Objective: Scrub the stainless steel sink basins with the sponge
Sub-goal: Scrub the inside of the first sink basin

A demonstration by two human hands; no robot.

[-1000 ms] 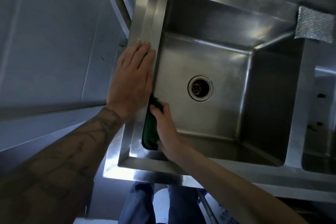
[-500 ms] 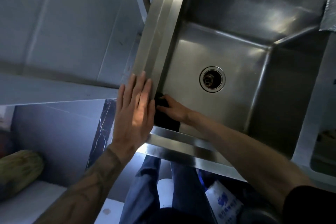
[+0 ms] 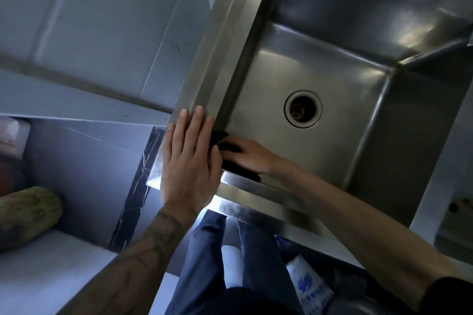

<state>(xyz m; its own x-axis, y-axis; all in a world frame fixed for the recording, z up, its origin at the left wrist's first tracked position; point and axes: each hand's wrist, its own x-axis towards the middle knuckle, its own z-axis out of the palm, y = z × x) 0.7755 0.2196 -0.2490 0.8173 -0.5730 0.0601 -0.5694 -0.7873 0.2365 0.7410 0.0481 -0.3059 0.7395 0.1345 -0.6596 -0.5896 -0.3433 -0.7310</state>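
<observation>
Pressing into the near-left corner of the basin (image 3: 332,64), the dark sponge (image 3: 238,170) sits right where the left wall meets the near wall, mostly hidden under the right hand (image 3: 249,155). That hand has its fingers curled over the sponge and holds it against the steel. The left hand (image 3: 190,161) lies flat on the sink rim (image 3: 225,33) at that same corner, fingers straight and close together, just beside the right one (the two nearly touch, can't tell if they actually do).

The round drain (image 3: 303,108) is in the middle of the basin floor, well apart from the sponge. A sliver of a second basin (image 3: 455,215) shows at the right edge. Below the near rim you can see blue trousers (image 3: 204,250) and a white bag with blue print (image 3: 309,286).
</observation>
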